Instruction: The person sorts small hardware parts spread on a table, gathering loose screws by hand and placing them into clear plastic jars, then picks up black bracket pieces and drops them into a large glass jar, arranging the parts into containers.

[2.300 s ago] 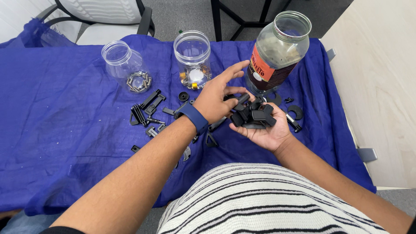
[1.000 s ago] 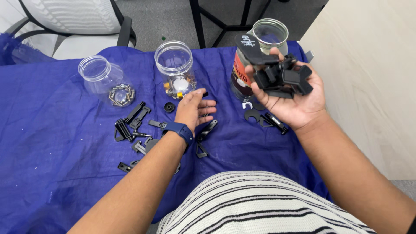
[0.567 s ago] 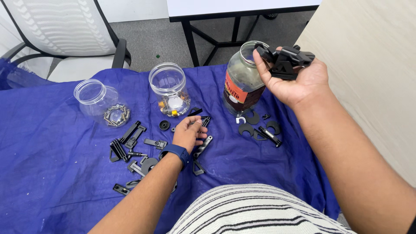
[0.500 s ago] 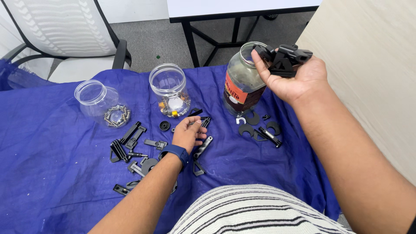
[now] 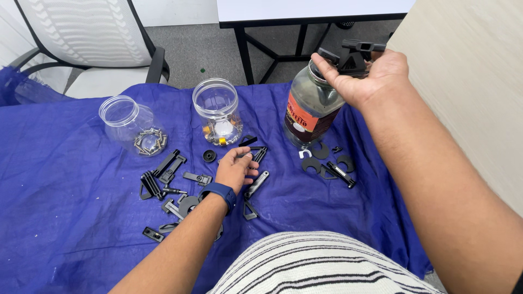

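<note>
Hovering at about 1 o'clock in the head view, the right hand (image 5: 366, 76) is cupped around a clump of black plastic parts (image 5: 354, 54), fingers curled closed on them, directly over the open mouth of the large glass jar (image 5: 311, 109). That jar has a red label and stands upright on the blue cloth (image 5: 71, 196).

Near centre, the left hand (image 5: 235, 170) lies palm down on the cloth, fingers loosely bent over small black pieces; whether it actually pinches one I cannot tell. A dark blue wristband (image 5: 219, 194) sits on its wrist.

At 11 o'clock from that hand stands a clear plastic jar (image 5: 218, 110) with a few small yellow and white bits in the bottom. Farther out at 10 o'clock, a second clear jar (image 5: 128, 124) holds metal screws. Loose black clips and brackets (image 5: 166, 174) are scattered at 9 o'clock of the left hand, and more black pieces (image 5: 329, 163) lie at 3 o'clock, just beside the base of the glass jar.
</note>
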